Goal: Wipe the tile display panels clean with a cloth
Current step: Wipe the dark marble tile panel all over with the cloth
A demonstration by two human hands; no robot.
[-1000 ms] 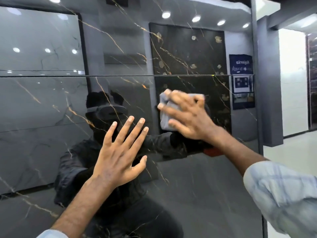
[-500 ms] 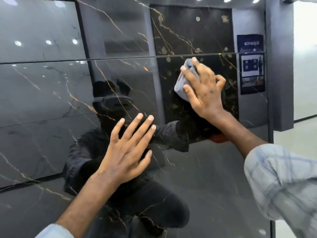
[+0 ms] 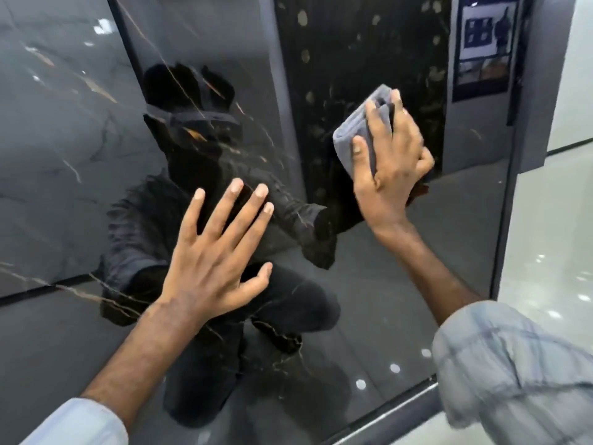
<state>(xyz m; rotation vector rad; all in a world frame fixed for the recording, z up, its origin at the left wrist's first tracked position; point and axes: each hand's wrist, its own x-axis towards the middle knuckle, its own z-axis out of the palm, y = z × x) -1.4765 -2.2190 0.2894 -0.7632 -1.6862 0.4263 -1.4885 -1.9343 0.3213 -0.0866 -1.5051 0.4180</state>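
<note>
Right hand (image 3: 390,162) — fingers pressing a folded grey cloth (image 3: 356,136) flat against the glossy dark tile panel (image 3: 385,300), right of centre. Left hand (image 3: 208,261) — spread wide, holding nothing, palm braced on the panel. Risks: bare palm likely to leave fresh smears; cloth may slip. Panel's right edge (image 3: 503,220) near — open room lies left and below.

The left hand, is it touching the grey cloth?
Apart. The head view shows the left hand spread flat on the dark tile panel, with a stretch of bare glossy panel between it and the grey cloth, which the right hand holds.
</note>
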